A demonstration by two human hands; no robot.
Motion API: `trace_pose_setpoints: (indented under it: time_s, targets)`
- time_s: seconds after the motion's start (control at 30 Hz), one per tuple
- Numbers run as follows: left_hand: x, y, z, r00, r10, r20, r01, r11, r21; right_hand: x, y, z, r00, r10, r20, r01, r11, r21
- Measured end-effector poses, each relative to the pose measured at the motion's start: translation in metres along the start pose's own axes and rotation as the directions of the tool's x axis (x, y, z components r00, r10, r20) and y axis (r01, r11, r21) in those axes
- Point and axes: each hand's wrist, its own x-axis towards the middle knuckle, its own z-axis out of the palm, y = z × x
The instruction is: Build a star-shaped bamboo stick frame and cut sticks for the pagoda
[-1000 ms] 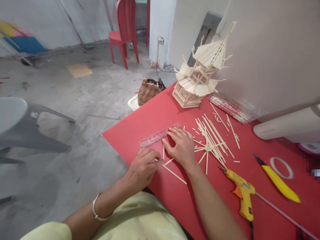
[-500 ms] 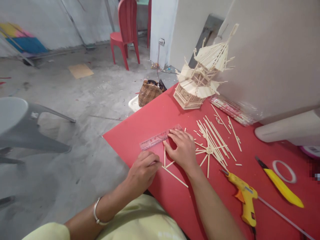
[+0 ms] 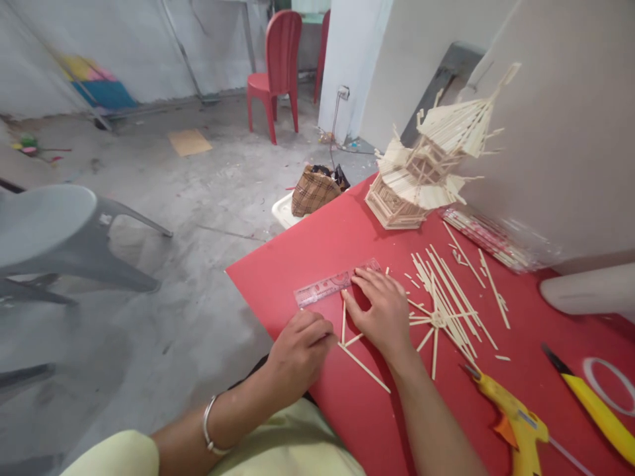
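Note:
My right hand [image 3: 384, 311] lies over the table with its fingers stretched out. Its fingertips rest on the right part of a clear plastic ruler [image 3: 320, 291], and its thumb is at the upper end of a short stick [image 3: 344, 320]. That stick belongs to a small joined piece with a longer stick [image 3: 367, 369], partly hidden under my right hand. My left hand [image 3: 302, 347] is closed beside the joint, fingertips pinched together; whatever they hold is hidden. Right of my right hand lies a spoked stick wheel [image 3: 437, 320] on loose sticks [image 3: 459, 304].
A stick-built pagoda [image 3: 421, 158] stands at the back of the red table [image 3: 302, 258]. Packaged sticks [image 3: 489, 235] lie beside it. Toward the right are a yellow glue gun [image 3: 516, 413], a yellow cutter [image 3: 598, 410] and a tape roll [image 3: 608, 385]. A grey stool [image 3: 64, 225] stands left.
The view has swung left, so everything sits farther right and slightly lower. Both hands keep nearly the same places by the ruler and the joined sticks.

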Motion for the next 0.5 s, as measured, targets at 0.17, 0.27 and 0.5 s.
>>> trace_pose_setpoints:
  time_s: [0.17, 0.27, 0.5]
  targets:
    - [-0.0021, 0.0040, -0.0017, 0.998, 0.001, -0.066, 0.001, 1.000, 0.026, -0.0008, 0.0017, 0.0011, 0.999, -0.035, 0.000, 0.035, 0.999, -0.021]
    - [-0.0036, 0.0032, 0.0005, 0.997, -0.002, -0.080, 0.005, 1.000, 0.029, -0.0004, 0.0022, 0.0010, 0.999, -0.047, -0.004, 0.047, 0.998, -0.034]
    - [-0.0021, 0.0036, 0.0004, 0.996, -0.005, -0.088, 0.006, 1.000, 0.012, 0.0004, 0.0010, 0.0009, 0.999, -0.046, -0.010, 0.046, 0.998, -0.045]
